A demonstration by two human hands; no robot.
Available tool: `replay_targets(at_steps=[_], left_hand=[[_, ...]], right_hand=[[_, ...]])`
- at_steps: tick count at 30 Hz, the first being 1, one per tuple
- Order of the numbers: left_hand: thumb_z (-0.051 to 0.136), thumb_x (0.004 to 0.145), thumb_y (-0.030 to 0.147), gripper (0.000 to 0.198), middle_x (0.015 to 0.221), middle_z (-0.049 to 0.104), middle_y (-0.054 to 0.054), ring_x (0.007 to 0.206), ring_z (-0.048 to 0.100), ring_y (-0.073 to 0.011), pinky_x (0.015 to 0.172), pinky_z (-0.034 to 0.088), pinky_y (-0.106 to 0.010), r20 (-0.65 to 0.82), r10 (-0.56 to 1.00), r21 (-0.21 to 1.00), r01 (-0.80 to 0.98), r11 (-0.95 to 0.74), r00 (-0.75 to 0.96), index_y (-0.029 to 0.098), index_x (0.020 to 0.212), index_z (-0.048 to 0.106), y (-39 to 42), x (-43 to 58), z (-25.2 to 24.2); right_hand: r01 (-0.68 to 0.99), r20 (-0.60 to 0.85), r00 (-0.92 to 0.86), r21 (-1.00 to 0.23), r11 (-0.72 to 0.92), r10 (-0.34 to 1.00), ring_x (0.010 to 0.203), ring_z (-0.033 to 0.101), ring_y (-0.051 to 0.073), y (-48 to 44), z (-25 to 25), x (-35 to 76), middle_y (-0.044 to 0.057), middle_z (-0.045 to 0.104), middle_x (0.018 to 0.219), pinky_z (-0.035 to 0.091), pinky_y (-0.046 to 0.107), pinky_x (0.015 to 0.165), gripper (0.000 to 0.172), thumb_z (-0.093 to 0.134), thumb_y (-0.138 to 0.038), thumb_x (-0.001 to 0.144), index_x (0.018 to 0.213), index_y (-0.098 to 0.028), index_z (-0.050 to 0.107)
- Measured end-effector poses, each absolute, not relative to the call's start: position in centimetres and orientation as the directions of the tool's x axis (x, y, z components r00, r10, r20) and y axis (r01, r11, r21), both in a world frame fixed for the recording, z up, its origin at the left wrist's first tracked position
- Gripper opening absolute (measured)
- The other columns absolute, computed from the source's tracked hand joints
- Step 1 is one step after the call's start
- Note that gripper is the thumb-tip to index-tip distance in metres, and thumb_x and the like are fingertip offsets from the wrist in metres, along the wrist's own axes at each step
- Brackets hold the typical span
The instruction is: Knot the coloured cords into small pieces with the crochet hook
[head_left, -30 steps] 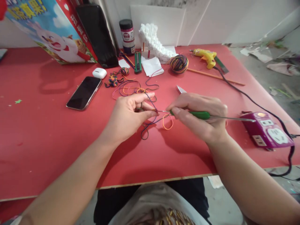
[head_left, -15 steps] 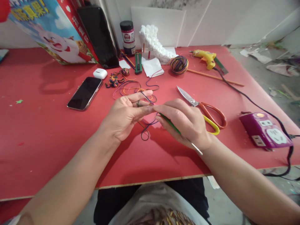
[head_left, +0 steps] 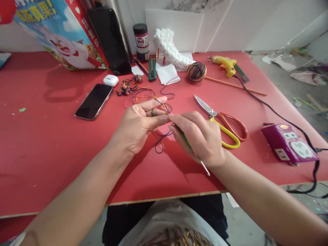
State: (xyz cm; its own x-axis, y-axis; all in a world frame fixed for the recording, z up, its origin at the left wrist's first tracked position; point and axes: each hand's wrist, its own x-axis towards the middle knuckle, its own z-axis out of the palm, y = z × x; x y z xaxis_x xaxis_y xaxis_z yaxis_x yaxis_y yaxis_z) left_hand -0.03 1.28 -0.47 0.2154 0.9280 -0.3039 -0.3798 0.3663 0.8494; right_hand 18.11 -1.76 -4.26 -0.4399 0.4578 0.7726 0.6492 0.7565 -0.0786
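My left hand (head_left: 139,124) pinches dark multicoloured yarn (head_left: 161,138) between thumb and fingers, and a strand runs over its raised index finger. Wrapped round a crochet hook (head_left: 187,140) with a green grip is my right hand (head_left: 200,136); the metal end sticks out below the palm. Both sets of fingertips meet, so the hook's working tip and the small stitches there are mostly hidden. Loose yarn loops lie on the red table (head_left: 51,153) under and behind the hands. A yarn ball (head_left: 196,71) rests farther back.
Scissors (head_left: 212,114) lie open right of my right hand. A phone (head_left: 94,101), earbud case (head_left: 111,80) and small crocheted piece (head_left: 125,87) sit to the left. Toward the back are a cutter (head_left: 152,70), jar (head_left: 141,42) and glue gun (head_left: 224,64). A purple power strip (head_left: 289,142) stands right.
My right hand has turned slightly, and the hook's rear end has swung left and down. The left hand keeps its pinch almost in place.
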Motion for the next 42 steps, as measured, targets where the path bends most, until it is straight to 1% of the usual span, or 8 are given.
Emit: replay_targets(at_steps=[4,8,12,17,25,29,35,42], left_hand=[[0.105,0.051,0.015,0.07,0.074,0.077,0.002,0.075,0.073,-0.0141,0.078,0.061,-0.025,-0.225,0.962,0.939,-0.229,0.256,0.155,0.016,0.117,0.082,1.2,-0.1,-0.6],[0.103,0.056,0.018,0.072,0.077,0.079,0.001,0.083,0.076,-0.0201,0.08,0.063,-0.031,-0.18,0.975,0.976,-0.097,0.193,0.127,0.021,0.125,0.081,1.3,-0.1,-0.7],[0.101,0.059,0.019,0.071,0.076,0.08,0.0,0.082,0.077,-0.0216,0.079,0.064,-0.033,-0.159,0.978,0.985,-0.046,0.166,0.133,0.022,0.127,0.081,1.5,-0.3,-0.8],[0.099,0.06,0.018,0.064,0.075,0.08,-0.001,0.08,0.077,-0.022,0.081,0.064,-0.034,-0.15,0.979,0.988,-0.008,0.152,0.136,0.022,0.122,0.083,1.7,-0.5,-0.9],[0.097,0.063,0.018,0.05,0.07,0.076,0.0,0.07,0.072,-0.0181,0.072,0.062,-0.03,-0.106,0.976,0.991,0.104,0.087,0.192,0.021,0.112,0.086,1.6,-0.6,-0.9],[0.097,0.064,0.017,0.047,0.07,0.074,0.001,0.068,0.071,-0.0163,0.072,0.063,-0.03,-0.127,0.967,0.989,0.099,0.107,0.221,0.022,0.109,0.087,1.4,-0.6,-0.6],[0.099,0.063,0.016,0.05,0.068,0.074,0.0,0.078,0.075,-0.0209,0.079,0.064,-0.034,-0.157,0.946,0.987,0.011,0.16,0.283,0.024,0.111,0.087,0.9,-0.5,0.1],[0.101,0.06,0.017,0.05,0.069,0.072,0.005,0.077,0.075,-0.0178,0.083,0.067,-0.035,-0.125,0.972,0.972,-0.172,0.16,0.199,0.027,0.107,0.086,0.5,0.3,-0.2]], right_hand=[[0.661,0.761,-0.385,-0.167,0.731,0.522,0.073,0.07,0.018,-1.9,-4.5,17.8,0.009,0.074,0.091,0.048,0.027,0.055,0.024,0.061,-0.014,0.102,0.126,-0.014,0.066],[0.572,0.762,-0.344,-0.293,0.766,0.548,0.075,0.071,0.018,-1.8,-4.3,17.8,0.009,0.076,0.095,0.054,0.028,0.061,0.021,0.061,-0.014,0.101,0.121,-0.018,0.069],[0.433,0.738,-0.284,-0.471,0.769,0.612,0.077,0.072,0.019,-1.7,-3.6,18.2,0.008,0.078,0.094,0.059,0.031,0.069,0.018,0.061,-0.014,0.101,0.112,-0.02,0.074],[0.356,0.648,-0.248,-0.63,0.69,0.72,0.071,0.07,0.019,-1.3,-2.8,19.1,0.005,0.076,0.083,0.058,0.033,0.067,0.015,0.063,-0.021,0.101,0.094,-0.023,0.076],[0.244,0.417,-0.204,-0.855,0.459,0.886,0.061,0.061,0.014,-0.7,-1.8,20.4,0.002,0.072,0.072,0.051,0.029,0.056,0.016,0.071,-0.023,0.094,0.079,-0.021,0.077],[0.049,0.254,-0.202,-0.962,0.268,0.946,0.05,0.047,0.009,-0.1,-2.0,20.8,-0.001,0.062,0.062,0.038,0.025,0.044,0.013,0.077,-0.025,0.089,0.078,-0.018,0.079],[-0.209,0.085,-0.261,-0.977,0.03,0.961,0.044,0.042,0.008,0.0,-2.2,20.4,-0.002,0.056,0.055,0.023,0.022,0.036,0.018,0.082,-0.034,0.084,0.077,-0.018,0.079],[-0.378,0.122,-0.124,-0.923,0.067,0.985,0.039,0.039,0.006,-0.7,-2.6,18.3,-0.004,0.062,0.062,0.031,0.023,0.036,0.019,0.083,-0.04,0.088,0.09,-0.022,0.079]])
